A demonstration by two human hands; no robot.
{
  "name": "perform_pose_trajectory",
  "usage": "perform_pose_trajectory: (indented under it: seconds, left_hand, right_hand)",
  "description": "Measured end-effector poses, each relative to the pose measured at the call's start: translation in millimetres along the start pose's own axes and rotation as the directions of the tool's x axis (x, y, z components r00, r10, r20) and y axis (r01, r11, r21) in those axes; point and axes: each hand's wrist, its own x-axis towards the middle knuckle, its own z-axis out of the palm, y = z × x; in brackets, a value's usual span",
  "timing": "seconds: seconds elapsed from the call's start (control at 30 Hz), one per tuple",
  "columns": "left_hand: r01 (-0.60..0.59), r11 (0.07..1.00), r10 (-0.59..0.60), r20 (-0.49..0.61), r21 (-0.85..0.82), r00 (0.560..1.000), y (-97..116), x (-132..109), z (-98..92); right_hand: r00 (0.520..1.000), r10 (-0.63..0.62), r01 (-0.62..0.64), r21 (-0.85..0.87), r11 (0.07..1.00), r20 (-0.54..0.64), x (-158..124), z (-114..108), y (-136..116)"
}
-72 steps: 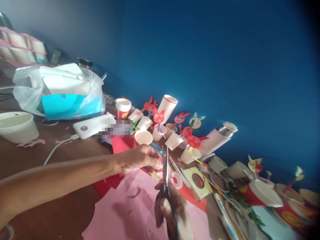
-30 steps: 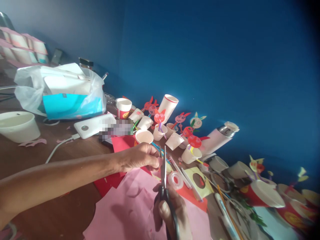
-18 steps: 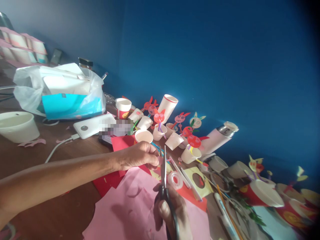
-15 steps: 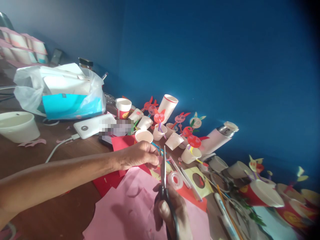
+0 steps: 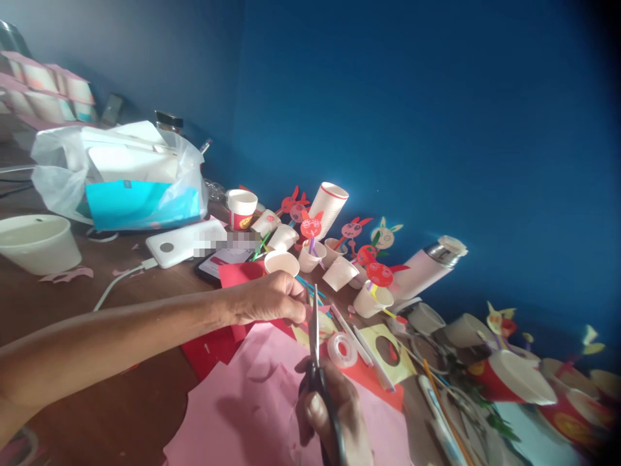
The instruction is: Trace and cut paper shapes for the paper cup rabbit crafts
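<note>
My right hand [image 5: 339,408] is wrapped round the black handles of a pair of scissors [image 5: 315,340], whose blades point up and away, nearly together. Just left of the blade tips, my left hand [image 5: 274,298] is closed in a pinch. Whatever lies between its fingertips is too small and blurred to name. Under both hands spreads a large sheet of pink paper [image 5: 242,401], partly cut, with red paper [image 5: 235,275] beneath and behind it. A roll of clear tape [image 5: 342,350] lies right of the blades, beside yellow paper with a round hole [image 5: 402,375].
Several paper cups with red rabbit-like cutouts [image 5: 311,225] stand along the blue wall. A pink flask [image 5: 427,268] leans behind them. On the left are a plastic bag [image 5: 145,200], a white power bank [image 5: 182,243], a phone [image 5: 213,266] and a white tub [image 5: 41,249].
The view has shifted slightly. The scissor blades look a little closer together and tilt slightly more left. Both hands keep nearly the same places.
</note>
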Motion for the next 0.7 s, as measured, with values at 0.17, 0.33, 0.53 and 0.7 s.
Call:
perform_pose_trajectory:
  seconds: [0.17, 0.33, 0.53, 0.7]
  left_hand:
    - [0.012, 1.0, -0.011, 0.029, -0.018, 1.0, -2, 1, -2.5]
    - [0.032, 0.992, -0.025, 0.059, -0.119, 0.998, -8, 4, -2.8]
    - [0.035, 0.989, -0.024, 0.074, -0.141, 0.997, -11, 5, -2.4]
    - [0.029, 0.992, -0.019, 0.077, -0.127, 0.997, -10, 4, -2.5]
  right_hand:
    - [0.999, -0.044, 0.044, -0.004, 0.999, -0.015, -1, 3, -1]
    - [0.998, -0.055, 0.055, 0.01, 0.998, 0.013, 0, 3, 0]
    - [0.998, -0.054, 0.053, 0.022, 0.998, 0.04, 3, 1, 5]
    - [0.998, -0.066, 0.065, 0.007, 0.998, 0.022, 0, 1, 5]
